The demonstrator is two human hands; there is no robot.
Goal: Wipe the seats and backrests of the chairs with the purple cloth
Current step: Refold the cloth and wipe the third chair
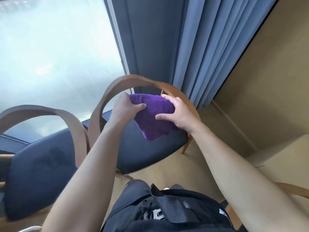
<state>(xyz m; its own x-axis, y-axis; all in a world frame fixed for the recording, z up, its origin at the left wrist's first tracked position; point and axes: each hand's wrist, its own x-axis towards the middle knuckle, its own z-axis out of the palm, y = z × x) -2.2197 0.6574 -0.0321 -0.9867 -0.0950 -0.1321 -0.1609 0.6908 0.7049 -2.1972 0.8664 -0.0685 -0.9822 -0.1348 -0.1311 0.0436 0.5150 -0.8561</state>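
Note:
The purple cloth (153, 117) hangs folded in the air between both hands, above the dark seat (138, 153) of the middle chair. My left hand (125, 107) pinches its upper left edge, thumb across the front. My right hand (178, 113) grips its right side, fingers curled over the top and thumb on the front. Just behind the cloth curves the chair's wooden backrest (117, 84). A second chair stands to the left, with a dark seat (38, 173) and a bent wooden backrest (41, 110).
A large bright window (55, 56) fills the upper left, with blue curtains (209, 47) to its right. A beige wall (267, 81) and a ledge (282, 154) lie to the right. Part of another wooden chair (294, 190) shows at the lower right. Beige floor lies under the chairs.

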